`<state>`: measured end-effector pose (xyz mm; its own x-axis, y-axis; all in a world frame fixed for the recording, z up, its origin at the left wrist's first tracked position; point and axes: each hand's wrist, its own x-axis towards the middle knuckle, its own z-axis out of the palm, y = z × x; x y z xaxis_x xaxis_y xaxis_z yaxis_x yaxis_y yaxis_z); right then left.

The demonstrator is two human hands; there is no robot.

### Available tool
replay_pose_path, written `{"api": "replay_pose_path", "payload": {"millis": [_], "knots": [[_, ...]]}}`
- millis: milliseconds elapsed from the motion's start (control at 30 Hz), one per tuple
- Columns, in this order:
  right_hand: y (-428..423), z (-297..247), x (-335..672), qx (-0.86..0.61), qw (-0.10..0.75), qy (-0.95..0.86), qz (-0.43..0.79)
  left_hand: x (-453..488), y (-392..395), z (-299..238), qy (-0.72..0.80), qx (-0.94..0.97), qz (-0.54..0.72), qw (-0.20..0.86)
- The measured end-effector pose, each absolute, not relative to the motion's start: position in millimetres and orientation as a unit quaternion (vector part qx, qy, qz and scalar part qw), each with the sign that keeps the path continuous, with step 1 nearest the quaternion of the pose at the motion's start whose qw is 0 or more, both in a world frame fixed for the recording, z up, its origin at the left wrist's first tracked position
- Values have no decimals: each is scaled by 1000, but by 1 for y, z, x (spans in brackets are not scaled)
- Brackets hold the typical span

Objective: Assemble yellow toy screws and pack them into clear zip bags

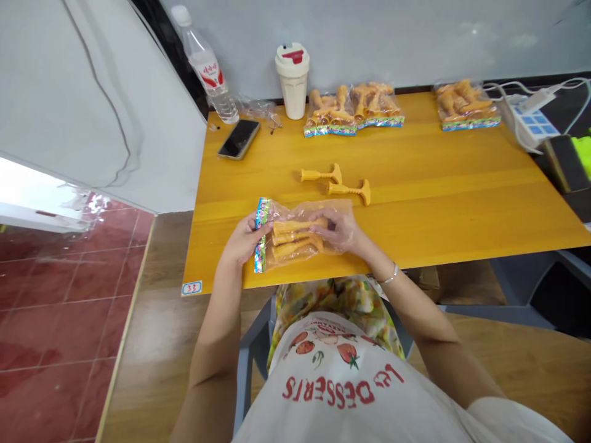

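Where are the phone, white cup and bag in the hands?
Phone (239, 139): head view, on its dark screen.
White cup (292, 95): head view, on its body.
Plastic bag (260, 257): head view, on its colourful end strip.

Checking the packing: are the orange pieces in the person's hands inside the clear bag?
Inside: the orange pieces show through the clear bag held by the left hand and right hand.

Along the back of the worktop (429, 160), left to right: a plastic water bottle (207, 69), a phone (239, 139) just in front of it, a lidded cup (292, 80), what looks like two packets (353, 111) side by side, then a third packet (467, 106) well apart, a power strip (530, 120) just beyond. Mid-worktop, two loose moulded pieces (332, 183). At the front edge, one more packet (295, 237) between left hand (242, 240) and right hand (335, 229).
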<state>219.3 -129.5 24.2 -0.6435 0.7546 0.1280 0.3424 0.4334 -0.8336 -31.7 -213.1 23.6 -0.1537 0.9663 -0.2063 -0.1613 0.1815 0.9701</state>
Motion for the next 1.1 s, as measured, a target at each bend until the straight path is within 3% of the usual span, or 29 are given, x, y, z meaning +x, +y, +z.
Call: {"api": "replay_pose_path", "payload": {"millis": [133,333,633,867,1100], "knots": [[-128,26,217,-330,227,-788,468,-27,-213,28,558,339,540,532],[-133,25,221,-367,248,-808,388,-24,-211,32,548,256,594,531],[-133,12,208,-347,280,-781,438,-27,-212,28,545,227,569,572],[-130,19,210,-243,308,-839,377,-24,-214,33,525,275,529,608],[-131,14,221,-320,302,-804,401,-22,-212,31,537,283,524,597]]}}
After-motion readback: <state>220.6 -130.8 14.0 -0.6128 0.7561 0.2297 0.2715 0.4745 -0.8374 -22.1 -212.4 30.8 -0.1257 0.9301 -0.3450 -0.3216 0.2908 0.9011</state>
